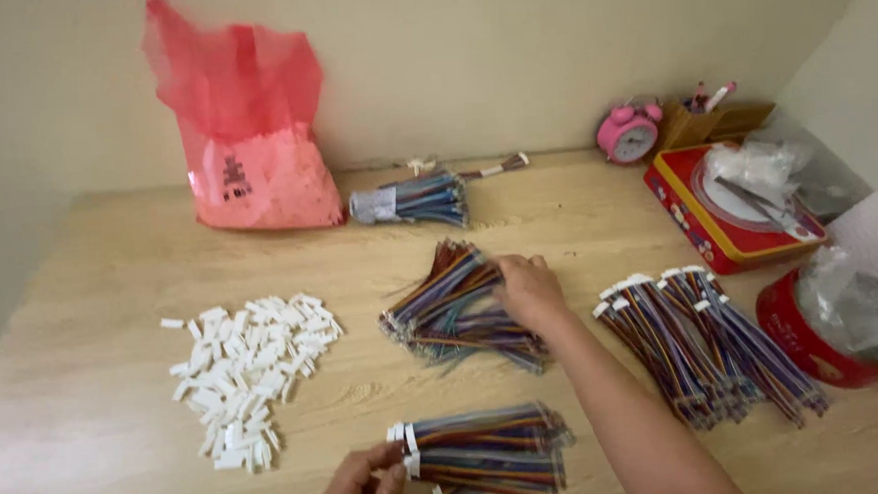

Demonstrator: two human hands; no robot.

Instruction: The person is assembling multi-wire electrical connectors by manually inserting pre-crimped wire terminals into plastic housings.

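Note:
My right hand (528,288) reaches forward onto a loose heap of multicoloured wire bundles (452,311) in the middle of the wooden table (98,435), fingers closed around some of the wires. At the near edge my left hand (359,487) pinches the white-connector end of another wire bundle (490,457) lying flat. A pile of small white plastic connectors (245,372) lies to the left of both hands.
A row of finished wire bundles with white connectors (704,343) lies at right. A pink plastic bag (248,137) and a taped wire bundle (412,200) stand at the back. A pink alarm clock (628,132), a red tin (728,227) and a red round container (834,332) crowd the right.

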